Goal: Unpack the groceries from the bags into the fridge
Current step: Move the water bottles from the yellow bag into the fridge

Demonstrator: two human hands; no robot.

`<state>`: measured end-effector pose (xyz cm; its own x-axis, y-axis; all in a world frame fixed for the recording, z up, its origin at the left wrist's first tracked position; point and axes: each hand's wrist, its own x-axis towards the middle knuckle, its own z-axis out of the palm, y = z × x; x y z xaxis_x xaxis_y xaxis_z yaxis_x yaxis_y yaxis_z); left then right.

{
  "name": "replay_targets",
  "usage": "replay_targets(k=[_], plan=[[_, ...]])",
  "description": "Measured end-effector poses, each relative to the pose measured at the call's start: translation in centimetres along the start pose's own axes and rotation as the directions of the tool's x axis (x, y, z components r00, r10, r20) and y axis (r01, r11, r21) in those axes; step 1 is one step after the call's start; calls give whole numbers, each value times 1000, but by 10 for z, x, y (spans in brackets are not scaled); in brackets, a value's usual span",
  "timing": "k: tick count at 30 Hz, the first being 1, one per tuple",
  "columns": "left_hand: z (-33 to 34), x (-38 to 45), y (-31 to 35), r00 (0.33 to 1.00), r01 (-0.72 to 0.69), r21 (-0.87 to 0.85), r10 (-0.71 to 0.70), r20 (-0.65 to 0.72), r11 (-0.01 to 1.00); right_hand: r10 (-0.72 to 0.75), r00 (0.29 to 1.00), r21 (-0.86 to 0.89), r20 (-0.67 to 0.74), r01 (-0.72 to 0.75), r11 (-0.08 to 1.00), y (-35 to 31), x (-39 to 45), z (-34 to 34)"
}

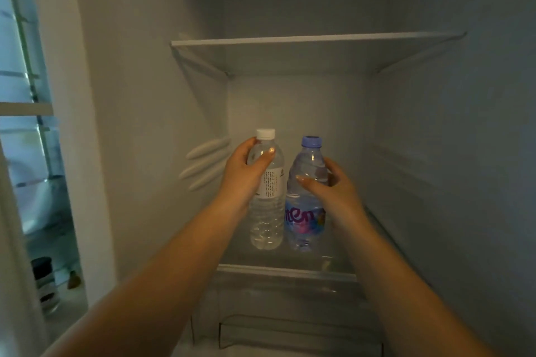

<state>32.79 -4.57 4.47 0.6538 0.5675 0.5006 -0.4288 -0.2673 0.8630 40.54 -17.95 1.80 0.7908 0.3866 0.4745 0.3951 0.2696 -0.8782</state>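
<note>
Head view: both arms reach into the fridge (290,3). Left hand (243,171) wraps the shoulder of the white-cap bottle (266,191), centre of frame. Right hand (333,185) curls round the upper body of the blue-cap bottle (304,200), just right of it. Both bottles are upright on the glass shelf (285,269), side by side, touching or nearly so; can't tell which. No bags in view.

Risks, my read:
- Bottles are tall, narrow, smooth clear plastic. Letting go before the bases sit flat, or nudging one on the way out, could tip it into the other.
- Glass shelf is slick, so a bumped bottle would slide toward the front lip.
- They sit fairly near the front edge, so the door could catch them.

Materials: white-cap bottle is ribbed low down, with a plain white paper-like label. Blue-cap one has a rounded shoulder and a glossy blue-purple wrap. Fridge walls are matte white plastic with moulded rails (203,162) at left. Second glass shelf (290,39) above, clear drawer (290,333) at the bottom. Dark jar (45,284) lower left, outside the fridge.
</note>
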Motion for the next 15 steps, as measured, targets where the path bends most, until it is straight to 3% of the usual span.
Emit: replay_targets(k=[10,15], plan=[[9,22,-35,998,19,74,-14,-68,997,13,999,9,40,-14,1000,34,25,4],[8,26,-49,996,25,15,-24,-90,1000,19,1000,-6,25,-19,1000,44,29,9]])
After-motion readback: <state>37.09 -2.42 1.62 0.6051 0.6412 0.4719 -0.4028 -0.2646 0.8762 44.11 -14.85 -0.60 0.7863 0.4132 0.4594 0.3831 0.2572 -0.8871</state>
